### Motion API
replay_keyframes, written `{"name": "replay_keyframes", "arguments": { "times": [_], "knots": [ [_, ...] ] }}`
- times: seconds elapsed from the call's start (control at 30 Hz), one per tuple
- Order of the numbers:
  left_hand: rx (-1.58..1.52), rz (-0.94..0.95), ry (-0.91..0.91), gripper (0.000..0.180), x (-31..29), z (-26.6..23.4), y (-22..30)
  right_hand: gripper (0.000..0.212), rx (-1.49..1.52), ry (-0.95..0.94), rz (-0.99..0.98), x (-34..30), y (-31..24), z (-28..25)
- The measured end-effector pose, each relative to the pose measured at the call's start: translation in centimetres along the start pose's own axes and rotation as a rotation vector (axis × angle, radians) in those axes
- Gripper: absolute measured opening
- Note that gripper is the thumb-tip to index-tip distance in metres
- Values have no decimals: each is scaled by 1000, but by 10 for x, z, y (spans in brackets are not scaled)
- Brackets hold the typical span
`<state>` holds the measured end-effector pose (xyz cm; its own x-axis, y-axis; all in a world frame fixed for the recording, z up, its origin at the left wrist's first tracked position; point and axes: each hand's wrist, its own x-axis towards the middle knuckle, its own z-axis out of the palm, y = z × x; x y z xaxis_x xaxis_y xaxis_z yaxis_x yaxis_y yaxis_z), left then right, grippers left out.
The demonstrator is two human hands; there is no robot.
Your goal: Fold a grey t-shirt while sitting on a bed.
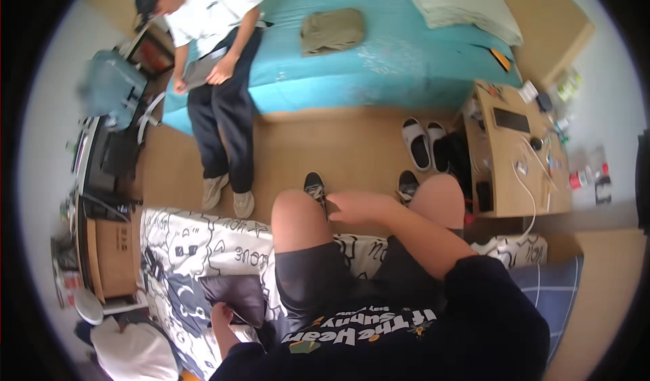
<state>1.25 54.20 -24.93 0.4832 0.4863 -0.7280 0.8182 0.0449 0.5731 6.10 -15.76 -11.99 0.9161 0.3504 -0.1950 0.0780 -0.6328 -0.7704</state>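
My left hand [221,314] is at the near left edge of a dark, squarish folded cloth [240,295], which lies on the patterned bed beside my left thigh. Its fingers look curled at the cloth's edge, though they show small. My right hand [353,207] is held out in front of me between my knees, fingers stretched and slightly blurred, with nothing in it. Across from me, a person in a white shirt [215,8] sits on the other bed and holds a grey folded cloth [199,71] in both hands over their lap.
An olive folded garment [332,31] and a pale pillow [464,0] lie on the turquoise bed [291,76]. Slippers [416,144] stand on the floor near a small wooden table [501,178] holding a phone [511,120] and cables. A cardboard box [112,256] sits at left.
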Motion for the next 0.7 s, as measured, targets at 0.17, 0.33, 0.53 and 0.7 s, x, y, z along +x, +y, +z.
{"name": "replay_keyframes", "arguments": {
  "times": [0.17, 0.33, 0.53, 0.7],
  "knots": [
    [-366, 383, -524, 26, -79, 57, 29, 39, 4, -174, 86, 6, -3, 0],
    [-21, 68, -453, 27, -92, 91, 30, 36, -17, -227, 137, 17, -2, 6],
    [-194, -43, -207, 30, -73, 83, -11, 27, -82, -35, 116, 21, 13, 22],
    [-315, -25, -177, 34, -74, 91, -7, 32, -104, -149, 130, 22, 10, 22]
  ]
}}
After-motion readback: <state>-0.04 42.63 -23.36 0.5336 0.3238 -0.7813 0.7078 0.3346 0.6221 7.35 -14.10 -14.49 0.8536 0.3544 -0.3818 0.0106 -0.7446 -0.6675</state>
